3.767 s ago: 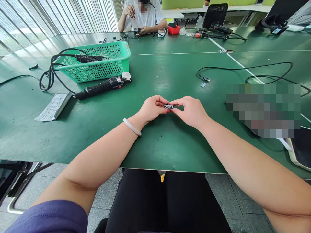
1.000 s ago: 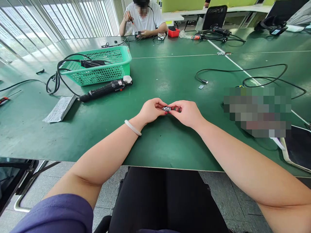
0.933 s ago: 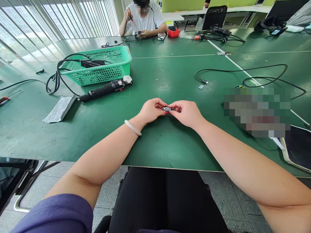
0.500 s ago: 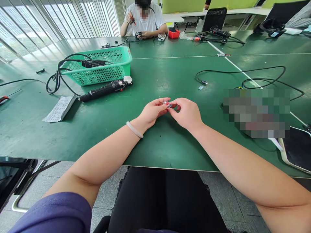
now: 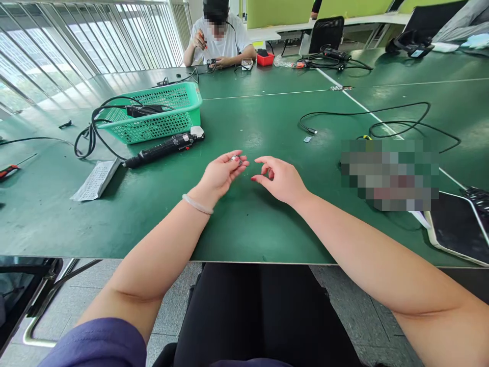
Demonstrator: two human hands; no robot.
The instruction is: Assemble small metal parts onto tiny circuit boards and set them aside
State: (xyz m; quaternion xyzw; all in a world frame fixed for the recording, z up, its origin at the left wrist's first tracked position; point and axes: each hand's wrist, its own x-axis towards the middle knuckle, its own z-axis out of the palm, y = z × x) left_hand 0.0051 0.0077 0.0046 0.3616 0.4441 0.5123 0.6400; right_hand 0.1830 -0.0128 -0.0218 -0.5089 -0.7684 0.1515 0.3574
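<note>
Small shiny metallic pieces [image 5: 236,159] lie in the fingers of my left hand [image 5: 219,176], pinned by the thumb; their exact kind is too small to make out. My left hand is turned palm up above the green table [image 5: 244,229]. To its right, a short gap away, my right hand [image 5: 282,178] hovers with thumb and forefinger apart and nothing visible between them. A black electric screwdriver [image 5: 162,149] lies beyond my left hand, on the left.
A green plastic basket [image 5: 164,122] with a cable stands at back left, near a folded paper [image 5: 97,179] and a red-handled screwdriver [image 5: 8,172]. A black cable [image 5: 362,113], a blurred-out object [image 5: 389,173] and a phone-like device [image 5: 458,224] lie right. A person [image 5: 219,41] sits opposite.
My hands have come apart. The left moved left with the small metallic pieces and turned palm up; the right let go and its fingers spread. The view shifted slightly.
</note>
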